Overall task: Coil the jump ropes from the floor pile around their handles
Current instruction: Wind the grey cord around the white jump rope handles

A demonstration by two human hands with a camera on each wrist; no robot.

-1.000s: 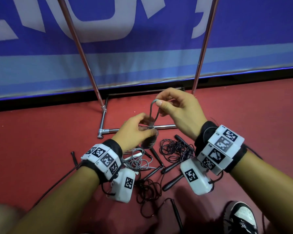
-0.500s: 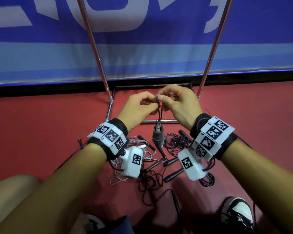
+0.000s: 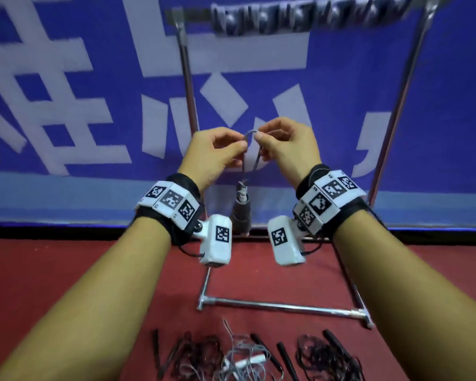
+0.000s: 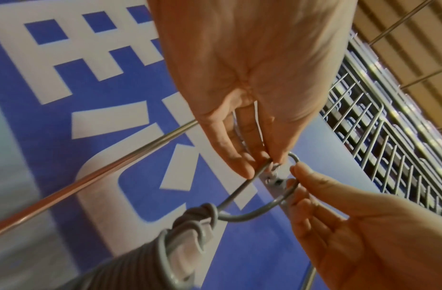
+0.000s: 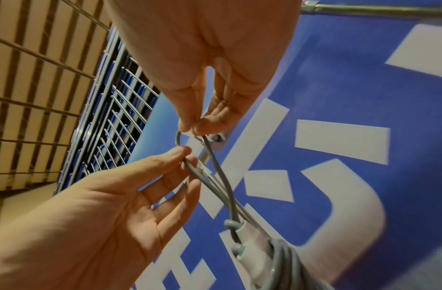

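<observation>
Hands meet at 12 o'clock of the head view: the left hand [image 3: 213, 152] and right hand [image 3: 285, 145] each pinch the grey rope loop [image 3: 250, 133], from which the coiled grey jump rope [image 3: 241, 213] hangs. Only the head view shows the floor pile [image 3: 256, 356] at 6 o'clock on the red floor [image 3: 66, 270], by the metal rack [image 3: 280, 307]; the wrist views alone show the cord wound tight round the white handle [image 5: 249, 253].

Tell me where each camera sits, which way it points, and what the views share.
Head: worn on the head, facing forward and down at the blue banner; shows both forearms, left hand, right hand.
Left wrist: looks up along the left hand at the grey rope loop; the right hand shows too.
Right wrist: looks up along the right hand; the left hand shows too.
Shared: all show both hands pinching the loop above the coiled handle.
</observation>
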